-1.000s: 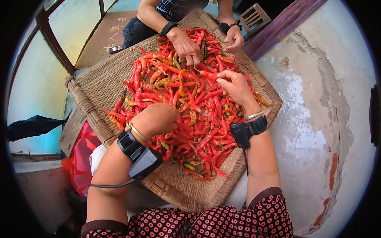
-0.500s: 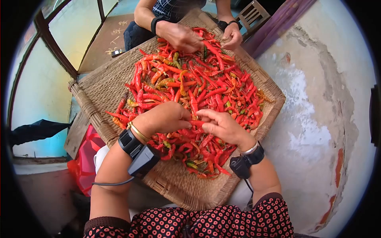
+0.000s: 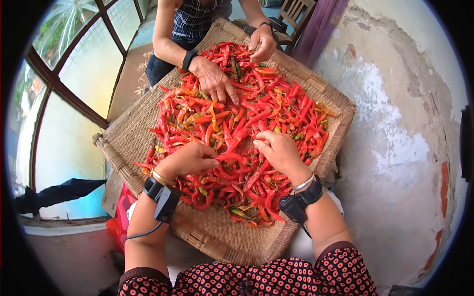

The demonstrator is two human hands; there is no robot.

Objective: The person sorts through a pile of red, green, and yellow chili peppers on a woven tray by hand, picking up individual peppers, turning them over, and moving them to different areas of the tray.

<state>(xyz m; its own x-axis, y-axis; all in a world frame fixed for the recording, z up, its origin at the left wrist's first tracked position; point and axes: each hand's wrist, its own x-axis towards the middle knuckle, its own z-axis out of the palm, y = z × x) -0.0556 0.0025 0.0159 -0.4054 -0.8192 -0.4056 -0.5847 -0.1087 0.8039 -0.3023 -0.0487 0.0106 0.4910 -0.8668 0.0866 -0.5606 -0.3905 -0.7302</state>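
red chilli pinched by left hand, right hand close beside it

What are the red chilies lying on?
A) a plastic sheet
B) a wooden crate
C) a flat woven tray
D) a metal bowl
C: the red chilies are spread over a flat woven tray, its plaited surface bare near the left hand and the right hand.
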